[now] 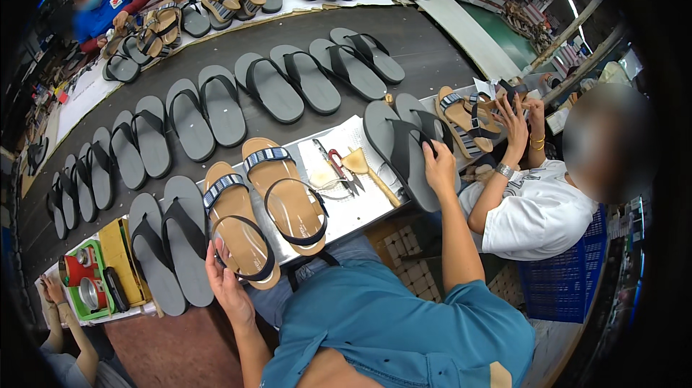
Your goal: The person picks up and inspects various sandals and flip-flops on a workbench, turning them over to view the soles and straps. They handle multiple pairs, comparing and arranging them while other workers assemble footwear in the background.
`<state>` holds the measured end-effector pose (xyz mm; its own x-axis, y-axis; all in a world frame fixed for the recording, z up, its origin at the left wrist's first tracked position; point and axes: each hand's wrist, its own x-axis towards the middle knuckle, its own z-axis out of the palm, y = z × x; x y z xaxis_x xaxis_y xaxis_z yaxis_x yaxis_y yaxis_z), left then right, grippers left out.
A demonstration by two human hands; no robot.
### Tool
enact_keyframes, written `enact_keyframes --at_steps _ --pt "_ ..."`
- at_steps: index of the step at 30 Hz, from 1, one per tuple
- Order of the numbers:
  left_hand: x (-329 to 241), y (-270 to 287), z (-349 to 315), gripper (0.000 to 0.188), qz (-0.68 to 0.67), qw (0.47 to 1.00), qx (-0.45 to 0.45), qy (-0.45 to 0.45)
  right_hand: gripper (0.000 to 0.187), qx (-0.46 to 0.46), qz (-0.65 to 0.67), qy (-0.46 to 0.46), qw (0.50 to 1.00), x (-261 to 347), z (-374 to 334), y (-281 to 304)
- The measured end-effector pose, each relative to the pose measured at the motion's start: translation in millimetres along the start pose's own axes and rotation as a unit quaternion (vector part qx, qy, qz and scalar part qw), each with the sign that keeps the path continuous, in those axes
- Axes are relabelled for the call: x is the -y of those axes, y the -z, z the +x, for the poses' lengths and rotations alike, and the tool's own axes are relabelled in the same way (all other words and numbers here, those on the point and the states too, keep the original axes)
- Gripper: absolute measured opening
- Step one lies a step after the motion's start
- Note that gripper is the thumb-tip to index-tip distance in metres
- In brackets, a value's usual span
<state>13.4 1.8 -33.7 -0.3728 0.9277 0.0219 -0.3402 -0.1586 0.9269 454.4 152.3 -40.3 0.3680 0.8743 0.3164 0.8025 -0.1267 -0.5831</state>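
Grey flip-flops are held near their black straps by the right hand, right of the red-handled snips. The near tan sandal is met by the left hand; pinch cannot be told. Light, even pressure is advised, keeping straps uncreased.

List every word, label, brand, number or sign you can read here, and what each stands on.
White short-sleeved T-shirt at right: dark lettering, partly hidden; I won't copy it.
Blue shirt with dark red sleeves, upper left: white chest patch with a red mark, no words readable.
Tan navy-strapped sandal, right one of the pair: small heel print, too blurred to read.
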Motion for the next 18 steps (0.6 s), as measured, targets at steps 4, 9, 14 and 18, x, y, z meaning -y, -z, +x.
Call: enact_keyframes --at_steps 4,9,14,18 --pt "0 4 -1 0.062 -0.001 1.000 -0.007 0.002 0.030 0.014 -0.023 0.047 0.999 0 -17 16" --pt "1 -1 6 0.063 0.010 1.000 -0.007 -0.007 0.028 0.053 -0.074 0.073 0.993 5 -9 34" --pt "-1 3 2 0.063 0.023 0.999 -0.023 -0.013 0.026 0.060 -0.093 0.091 0.990 10 -16 38" --pt "1 7 5 0.063 0.017 1.000 -0.018 -0.009 0.025 0.086 -0.059 0.098 0.990 -1 -19 49"
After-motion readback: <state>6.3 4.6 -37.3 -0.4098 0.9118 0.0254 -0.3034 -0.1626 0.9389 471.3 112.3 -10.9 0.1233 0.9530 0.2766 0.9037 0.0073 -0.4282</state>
